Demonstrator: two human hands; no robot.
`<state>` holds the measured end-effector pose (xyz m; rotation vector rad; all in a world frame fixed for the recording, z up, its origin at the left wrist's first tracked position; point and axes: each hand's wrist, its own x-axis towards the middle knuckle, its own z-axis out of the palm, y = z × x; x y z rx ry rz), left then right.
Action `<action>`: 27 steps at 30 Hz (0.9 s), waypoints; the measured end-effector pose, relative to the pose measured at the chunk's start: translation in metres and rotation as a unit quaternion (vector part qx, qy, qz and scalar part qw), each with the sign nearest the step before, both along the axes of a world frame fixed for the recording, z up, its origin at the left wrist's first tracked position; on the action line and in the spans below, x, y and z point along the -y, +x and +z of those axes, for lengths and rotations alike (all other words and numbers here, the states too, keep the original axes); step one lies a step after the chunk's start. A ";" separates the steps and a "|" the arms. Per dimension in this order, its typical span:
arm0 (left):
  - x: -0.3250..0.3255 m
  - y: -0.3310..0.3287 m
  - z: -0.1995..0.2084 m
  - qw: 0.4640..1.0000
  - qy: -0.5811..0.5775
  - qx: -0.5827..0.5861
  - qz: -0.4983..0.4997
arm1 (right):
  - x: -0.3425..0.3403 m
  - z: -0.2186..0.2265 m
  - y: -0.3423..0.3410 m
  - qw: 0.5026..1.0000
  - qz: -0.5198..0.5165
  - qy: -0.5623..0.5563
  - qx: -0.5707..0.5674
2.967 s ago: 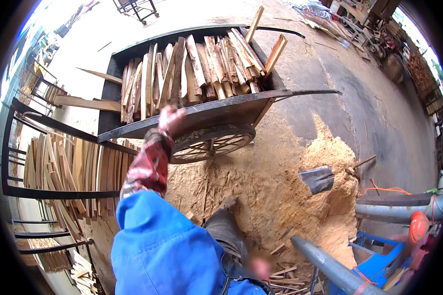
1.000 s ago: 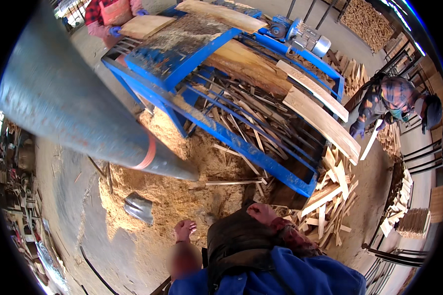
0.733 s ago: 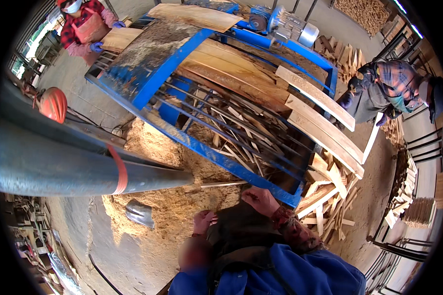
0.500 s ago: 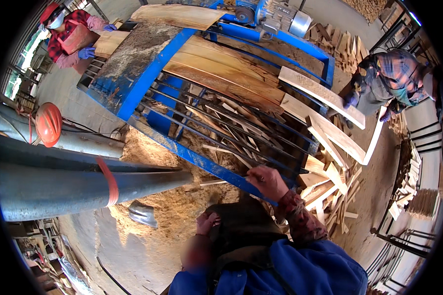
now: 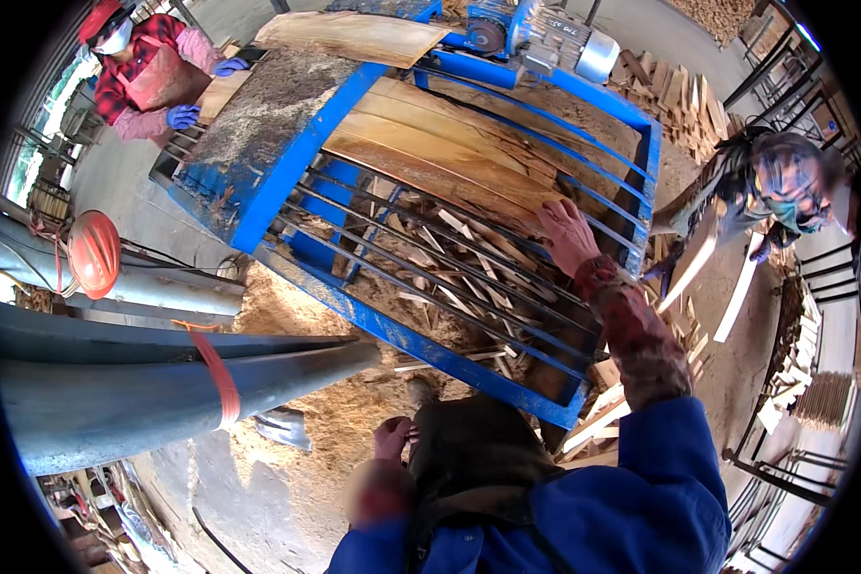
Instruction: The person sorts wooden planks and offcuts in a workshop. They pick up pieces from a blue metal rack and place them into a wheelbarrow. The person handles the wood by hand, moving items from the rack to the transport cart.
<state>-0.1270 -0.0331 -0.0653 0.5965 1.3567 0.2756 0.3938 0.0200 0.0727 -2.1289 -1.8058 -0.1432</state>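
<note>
My right hand (image 5: 568,235) reaches forward over the blue metal frame (image 5: 383,330). Its fingers are stretched out at the right end of a wide wooden board (image 5: 430,172), appearing to touch it, not wrapped round it. The board has rough brown edges, shows long splits and lies across the dark bars of the frame. Low beside my dark apron (image 5: 474,440), my left hand (image 5: 392,438) hangs with its fingers loosely curled in. I see nothing in it.
An electric motor (image 5: 560,43) sits at the frame's far side. Across on the left, a co-worker's gloved hands (image 5: 184,117) are at another board. A second co-worker at right handles pale strips (image 5: 695,253). Large grey pipes (image 5: 163,383) stand near left; offcuts (image 5: 469,273) lie under the bars.
My right hand has moved from the near blue rail forward to the board's end. Pale strips at the frame's right end have come away toward the right co-worker. My left hand has barely moved.
</note>
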 end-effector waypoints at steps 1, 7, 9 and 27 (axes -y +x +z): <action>0.001 -0.005 0.004 1.000 0.013 -0.007 0.010 | -0.009 -0.008 0.004 0.998 0.014 -0.035 0.056; 0.023 -0.048 -0.004 0.998 -0.009 -0.026 0.062 | -0.033 -0.012 0.003 0.987 0.027 -0.046 0.152; 0.028 -0.048 -0.004 0.996 -0.021 -0.024 0.077 | -0.035 -0.011 0.003 0.989 0.046 -0.001 0.144; -0.051 0.124 0.150 0.953 0.117 0.246 -0.136 | 0.213 0.105 -0.107 0.960 -0.114 -0.055 -0.249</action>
